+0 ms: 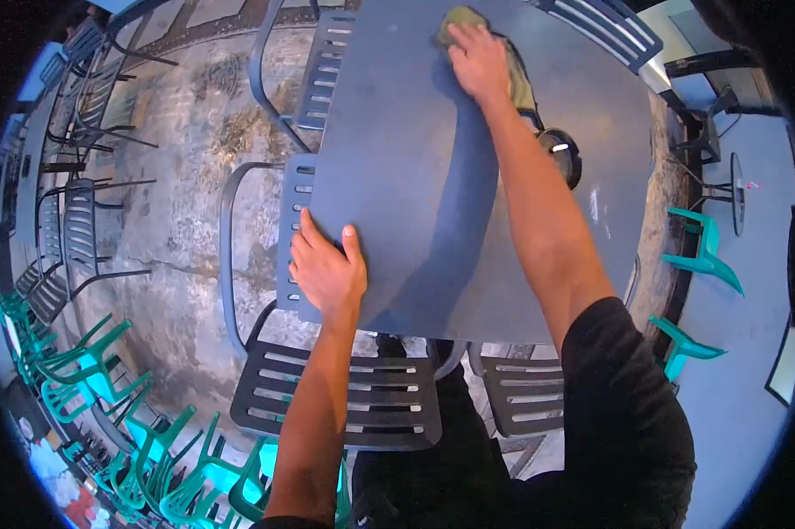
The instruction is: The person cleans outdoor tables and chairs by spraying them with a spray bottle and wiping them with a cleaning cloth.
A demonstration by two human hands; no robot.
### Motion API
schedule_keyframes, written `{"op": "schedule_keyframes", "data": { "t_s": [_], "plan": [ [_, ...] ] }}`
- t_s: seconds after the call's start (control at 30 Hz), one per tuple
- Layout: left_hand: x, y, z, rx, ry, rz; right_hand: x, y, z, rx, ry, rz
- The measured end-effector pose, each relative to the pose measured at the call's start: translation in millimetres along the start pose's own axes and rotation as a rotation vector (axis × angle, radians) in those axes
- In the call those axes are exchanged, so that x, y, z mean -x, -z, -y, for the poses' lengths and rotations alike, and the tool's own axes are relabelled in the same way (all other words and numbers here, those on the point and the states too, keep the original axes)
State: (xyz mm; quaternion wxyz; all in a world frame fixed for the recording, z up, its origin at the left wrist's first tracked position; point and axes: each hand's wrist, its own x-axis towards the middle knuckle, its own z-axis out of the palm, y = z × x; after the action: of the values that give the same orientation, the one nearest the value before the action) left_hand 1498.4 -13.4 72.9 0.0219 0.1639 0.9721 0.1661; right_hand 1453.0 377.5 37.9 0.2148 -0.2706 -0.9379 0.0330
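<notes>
My right hand (483, 66) is stretched out to the far part of the grey table (388, 141), pressing on a folded olive-green cloth (522, 93). Part of that cloth shows beyond my fingers, and more trails along the right side of my wrist. A dark round ashtray (572, 169) with something small and white in it sits just right of my forearm. My left hand (329, 271) lies open at the table's left edge, its thumb on the top and its fingers spread toward a chair at that side.
Grey slatted chairs stand close along the table's left side, with a slatted chair (344, 397) at the near edge. Green plastic chairs (155, 441) crowd the lower left. More green chairs (704, 251) stand at the right. A worn concrete floor (181, 176) surrounds the table.
</notes>
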Motion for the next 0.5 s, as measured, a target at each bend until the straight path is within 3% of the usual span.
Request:
{"op": "schedule_keyframes", "data": {
  "t_s": [0.27,0.4,0.5],
  "plan": [
    [2.2,11.2,-4.2,0.049,0.044,-0.002,204.8,96.9,116.8,-0.394,0.184,0.215],
    [4.5,13.9,-3.8,0.049,0.053,-0.004,320.8,161.2,165.8,-0.451,0.233,0.509],
    [4.5,14.1,-3.4,0.038,0.038,-0.02,316.4,173.5,156.8,-0.344,0.427,0.719]
  ]
}}
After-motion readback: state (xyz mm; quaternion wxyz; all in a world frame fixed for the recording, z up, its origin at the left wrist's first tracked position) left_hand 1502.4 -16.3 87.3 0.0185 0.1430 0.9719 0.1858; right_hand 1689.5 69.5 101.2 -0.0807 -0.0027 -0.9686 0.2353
